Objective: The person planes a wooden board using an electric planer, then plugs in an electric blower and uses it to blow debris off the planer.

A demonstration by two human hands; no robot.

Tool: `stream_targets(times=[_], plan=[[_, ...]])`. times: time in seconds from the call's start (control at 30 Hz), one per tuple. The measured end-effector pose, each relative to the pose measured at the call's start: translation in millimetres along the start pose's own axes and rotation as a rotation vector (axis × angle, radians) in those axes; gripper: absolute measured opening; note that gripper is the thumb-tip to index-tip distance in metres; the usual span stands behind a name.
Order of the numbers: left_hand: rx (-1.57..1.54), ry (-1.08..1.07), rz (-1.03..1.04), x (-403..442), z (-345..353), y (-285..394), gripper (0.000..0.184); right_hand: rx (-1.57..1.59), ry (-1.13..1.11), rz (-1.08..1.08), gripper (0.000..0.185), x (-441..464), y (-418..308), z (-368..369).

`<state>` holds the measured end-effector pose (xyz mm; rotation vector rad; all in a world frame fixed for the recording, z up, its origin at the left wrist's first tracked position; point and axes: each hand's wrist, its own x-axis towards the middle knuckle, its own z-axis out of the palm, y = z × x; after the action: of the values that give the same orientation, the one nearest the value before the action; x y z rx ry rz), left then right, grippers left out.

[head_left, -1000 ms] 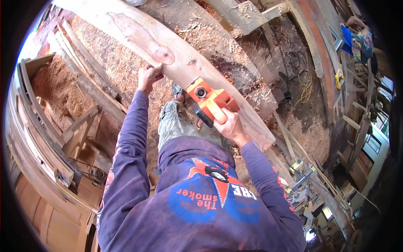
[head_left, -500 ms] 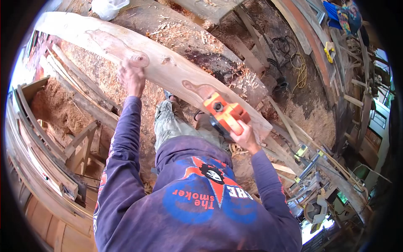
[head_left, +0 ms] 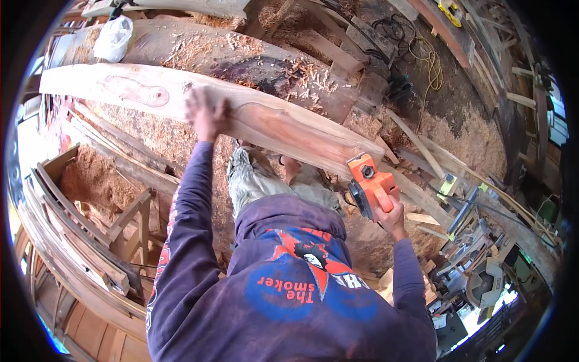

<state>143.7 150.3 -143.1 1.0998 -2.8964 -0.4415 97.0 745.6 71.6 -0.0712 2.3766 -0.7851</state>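
A long, pale wooden plank [head_left: 283,123] with a dark knot and a reddish grain patch lies across in front of me. My left hand [head_left: 207,114] is on its upper face, fingers spread and a little blurred by motion. In my right hand [head_left: 391,218] is an orange electric hand planer [head_left: 375,178], gripped by its rear handle. The planer is at the plank's right end, its front overlapping the wood's edge in view; whether its sole touches cannot be made out.
Behind the plank is a broad timber [head_left: 199,45] strewn with shavings, with a white plastic bag [head_left: 113,39] on it. A yellow cord [head_left: 431,63] trails over the floor at upper right. Stacked boards [head_left: 66,235] are at left, a circular saw [head_left: 484,283] at lower right.
My right hand has carried the planer rightward to the plank's end. My left hand has moved right along the plank, away from the knot. The whole view has also shifted.
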Motion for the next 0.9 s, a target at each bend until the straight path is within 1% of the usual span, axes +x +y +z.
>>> stream_targets(times=[0.03,0.07,0.1,0.13,0.17,0.2,0.27,0.3,0.33,0.37,0.4,0.47,0.5,0.53,0.6,0.63,0.67,0.73,0.77,0.8,0.87,0.9], plan=[[-0.099,-0.080,-0.223,17,-22,-13,0.101,-0.019,0.009,-0.050,0.021,5,8,-1],[-0.243,-0.014,-0.424,32,-28,-39,0.117,-0.014,0.007,-0.044,0.021,10,12,-2],[-0.089,0.122,-0.505,53,-30,-71,0.129,-0.028,-0.008,-0.092,0.022,17,12,-5],[-0.165,0.115,-0.591,66,-49,-86,0.126,-0.041,-0.023,-0.136,0.023,25,12,-5],[-0.238,0.101,-0.678,76,-69,-96,0.122,-0.037,-0.026,-0.122,0.023,32,9,-6],[-0.903,-0.005,-0.356,82,-70,-111,0.103,-0.040,-0.049,-0.131,0.023,40,3,-7],[-0.969,-0.058,-0.713,92,-72,-111,0.079,-0.042,-0.075,-0.131,0.024,56,-8,-6],[-0.966,-0.065,-0.710,100,-61,-137,0.079,-0.083,-0.074,-0.235,0.024,67,-15,-3],[-0.951,-0.172,-0.619,108,-41,-177,0.074,-0.125,-0.072,-0.342,0.024,77,-22,0],[-0.943,-0.227,-0.573,110,-39,-180,0.072,-0.060,-0.097,-0.340,0.024,85,-30,4],[-0.935,-0.280,-0.527,113,-36,-184,0.070,-0.060,-0.096,-0.337,0.024,92,-37,9],[-0.938,-0.183,-0.611,101,-60,-143,0.069,-0.087,-0.151,-0.354,0.024,103,-49,18],[-0.942,-0.230,-0.628,102,-65,-141,0.072,-0.092,-0.167,-0.364,0.024,109,-58,23],[-0.942,-0.231,-0.629,101,-70,-130,0.072,-0.093,-0.167,-0.364,0.024,113,-72,28],[-0.920,-0.138,-0.799,95,-79,-107,0.078,-0.067,-0.177,-0.399,0.025,122,-99,38],[-1.003,-0.164,-0.760,94,-81,-107,0.082,-0.118,-0.168,-0.407,0.025,128,-106,46],[-0.960,-0.138,-0.703,97,-68,-124,0.073,-0.115,-0.171,-0.409,0.025,131,-114,52],[-1.019,-0.270,-0.647,99,-65,-141,0.082,-0.130,-0.145,-0.436,0.025,137,-141,62],[-0.979,-0.191,-0.653,98,-56,-145,0.086,-0.147,-0.180,-0.444,0.024,143,-147,69],[-1.049,-0.231,-0.652,96,-66,-135,0.089,-0.146,-0.185,-0.446,0.024,146,-157,75],[-0.999,-0.235,-0.678,94,-77,-118,0.091,-0.098,-0.151,-0.475,0.022,154,-180,86],[-0.993,-0.230,-0.701,93,-81,-114,0.087,-0.092,-0.157,-0.482,0.022,158,-189,90]])
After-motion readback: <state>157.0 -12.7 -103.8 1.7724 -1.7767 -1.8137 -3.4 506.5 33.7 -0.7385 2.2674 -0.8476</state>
